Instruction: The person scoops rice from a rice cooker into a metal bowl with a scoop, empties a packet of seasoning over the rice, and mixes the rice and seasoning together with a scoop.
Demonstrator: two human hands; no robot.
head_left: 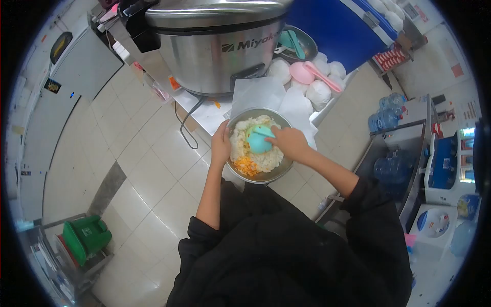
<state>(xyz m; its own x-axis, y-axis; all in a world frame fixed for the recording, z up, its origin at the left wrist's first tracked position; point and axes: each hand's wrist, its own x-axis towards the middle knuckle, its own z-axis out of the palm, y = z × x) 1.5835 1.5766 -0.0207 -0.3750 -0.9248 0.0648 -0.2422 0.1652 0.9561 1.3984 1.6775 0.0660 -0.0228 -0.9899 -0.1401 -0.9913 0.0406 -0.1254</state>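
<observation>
- I see the left hand at the left rim of the bowl, its fingers grasping that edge; how far they reach beneath, I can't make out.
- The right hand has its fingers closed around the handle of the scoop; the hand covers most of that handle from my angle.
- The scoop is in the bowl, low against the rice, its round back towards me, so I can't see what lies under it.
- Orange bits sit on the rice at the side nearest the body; they are too small and soft-edged for me to name.
- The bowl is at the near edge of the table, just beside the white paper; its underside is hidden from me.
- The cooker stands beyond, its top cut off by the frame; its lettering starts "Miyak" and the end is hard to read.
- White bundles lie to the right, partly covered by a pink scoop; I can't tell their contents.
- The blue box behind them runs out of view.
</observation>
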